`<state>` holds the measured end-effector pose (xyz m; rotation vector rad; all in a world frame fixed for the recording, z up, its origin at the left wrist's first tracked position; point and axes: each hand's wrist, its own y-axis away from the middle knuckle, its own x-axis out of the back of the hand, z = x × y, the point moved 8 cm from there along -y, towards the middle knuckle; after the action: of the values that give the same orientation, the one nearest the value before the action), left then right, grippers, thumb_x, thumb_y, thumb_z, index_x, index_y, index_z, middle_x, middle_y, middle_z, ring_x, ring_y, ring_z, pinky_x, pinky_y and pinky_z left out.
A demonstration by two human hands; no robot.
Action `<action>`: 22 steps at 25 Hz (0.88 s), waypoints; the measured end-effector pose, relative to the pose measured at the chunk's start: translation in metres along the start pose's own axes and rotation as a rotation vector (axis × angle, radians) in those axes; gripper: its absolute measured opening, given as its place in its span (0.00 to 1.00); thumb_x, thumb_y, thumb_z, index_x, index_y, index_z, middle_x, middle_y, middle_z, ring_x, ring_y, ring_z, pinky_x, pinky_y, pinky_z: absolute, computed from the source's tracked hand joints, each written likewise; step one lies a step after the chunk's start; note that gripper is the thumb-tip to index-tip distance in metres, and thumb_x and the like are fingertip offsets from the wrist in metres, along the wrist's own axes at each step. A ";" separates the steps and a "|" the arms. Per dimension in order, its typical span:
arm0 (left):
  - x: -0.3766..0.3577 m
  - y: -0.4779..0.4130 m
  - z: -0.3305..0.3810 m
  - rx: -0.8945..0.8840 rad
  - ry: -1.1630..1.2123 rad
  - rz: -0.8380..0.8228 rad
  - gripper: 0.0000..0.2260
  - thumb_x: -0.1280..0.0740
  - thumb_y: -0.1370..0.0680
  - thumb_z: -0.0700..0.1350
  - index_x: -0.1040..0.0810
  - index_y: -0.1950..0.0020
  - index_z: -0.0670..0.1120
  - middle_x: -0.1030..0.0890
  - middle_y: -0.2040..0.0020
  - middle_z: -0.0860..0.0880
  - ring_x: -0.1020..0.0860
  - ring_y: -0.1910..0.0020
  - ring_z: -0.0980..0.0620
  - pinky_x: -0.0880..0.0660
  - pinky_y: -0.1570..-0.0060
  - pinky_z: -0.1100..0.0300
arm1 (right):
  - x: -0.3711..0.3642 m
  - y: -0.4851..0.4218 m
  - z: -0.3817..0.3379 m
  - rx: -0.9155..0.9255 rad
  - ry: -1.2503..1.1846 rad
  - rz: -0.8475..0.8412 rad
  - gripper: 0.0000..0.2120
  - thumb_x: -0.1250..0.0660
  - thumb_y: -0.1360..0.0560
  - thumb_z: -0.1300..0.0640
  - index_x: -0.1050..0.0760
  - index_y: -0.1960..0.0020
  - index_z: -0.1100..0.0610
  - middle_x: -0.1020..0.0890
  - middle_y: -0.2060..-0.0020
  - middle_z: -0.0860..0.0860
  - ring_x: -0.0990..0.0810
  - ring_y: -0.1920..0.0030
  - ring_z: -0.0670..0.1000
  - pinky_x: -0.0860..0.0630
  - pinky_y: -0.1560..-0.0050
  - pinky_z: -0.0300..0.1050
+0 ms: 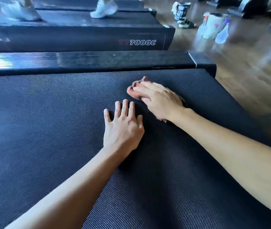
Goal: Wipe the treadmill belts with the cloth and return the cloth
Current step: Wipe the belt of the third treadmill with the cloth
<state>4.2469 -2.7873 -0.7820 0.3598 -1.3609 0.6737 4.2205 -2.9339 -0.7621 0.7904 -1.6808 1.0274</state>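
Observation:
A dark ribbed treadmill belt (pixel 48 129) fills most of the view. My right hand (pixel 161 101) lies flat on a reddish-brown cloth (pixel 135 94) near the belt's far right end, fingers straight, pressing it onto the belt. Only the cloth's edges show past my fingertips and by my wrist. My left hand (pixel 123 128) rests palm down on the bare belt just left of the right hand, fingers spread and straight, holding nothing.
A glossy black side rail (pixel 98 61) borders the belt's far edge. Beyond it stands another treadmill (pixel 81 37) marked 7000C, with a person's white shoes (pixel 103 9) on its belt. Spray bottles (pixel 214 28) and bags stand on the wooden floor (pixel 247 71) at right.

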 end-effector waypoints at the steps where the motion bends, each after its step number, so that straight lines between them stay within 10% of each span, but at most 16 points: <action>1: 0.000 -0.001 0.000 -0.004 -0.002 0.010 0.26 0.52 0.18 0.56 0.47 0.22 0.49 0.48 0.21 0.50 0.53 0.22 0.49 0.55 0.26 0.41 | 0.006 0.010 0.012 -0.041 -0.005 0.011 0.22 0.42 0.20 0.51 0.35 0.27 0.39 0.35 0.26 0.41 0.35 0.29 0.50 0.36 0.30 0.50; 13: 0.023 0.003 -0.009 -0.012 0.293 0.052 0.19 0.45 0.23 0.42 0.30 0.32 0.43 0.32 0.28 0.49 0.42 0.26 0.50 0.54 0.27 0.45 | 0.034 0.138 -0.041 -0.249 0.068 0.071 0.24 0.39 0.22 0.52 0.35 0.28 0.38 0.36 0.26 0.38 0.38 0.27 0.47 0.38 0.28 0.47; 22: 0.027 0.021 -0.003 -0.062 0.087 0.106 0.21 0.46 0.22 0.45 0.30 0.30 0.44 0.30 0.29 0.48 0.36 0.29 0.46 0.45 0.30 0.50 | 0.036 0.137 -0.044 -0.241 0.056 0.030 0.23 0.41 0.20 0.51 0.36 0.26 0.40 0.37 0.25 0.41 0.38 0.28 0.51 0.43 0.28 0.45</action>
<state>4.2381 -2.7632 -0.7598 0.2071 -1.3217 0.7250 4.1083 -2.8366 -0.7570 0.5757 -1.7335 0.8394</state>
